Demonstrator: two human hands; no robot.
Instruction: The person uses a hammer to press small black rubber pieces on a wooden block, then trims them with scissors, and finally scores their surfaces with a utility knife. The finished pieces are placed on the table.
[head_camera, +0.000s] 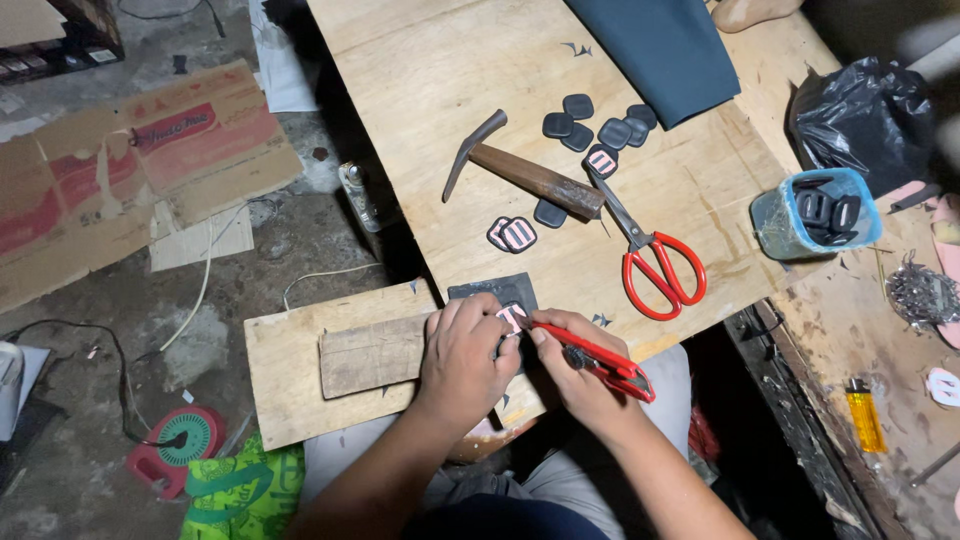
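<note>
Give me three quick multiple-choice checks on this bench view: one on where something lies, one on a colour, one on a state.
1. Where do the scissors lie?
A. On the floor
B. On the plywood bench, right of the hammer
C. In the blue cup

2. What colour is the utility knife in the right hand?
A. Red
B. Yellow
C. Green

3. What is the left hand doing?
A. Hanging free
B. Gripping the hammer
C. Pressing down on the small pink-striped piece

Answers: 1 B, they rest on the wood beside the hammer's handle. 2 A, its body is red. 3 C, the fingers sit on the piece.
</note>
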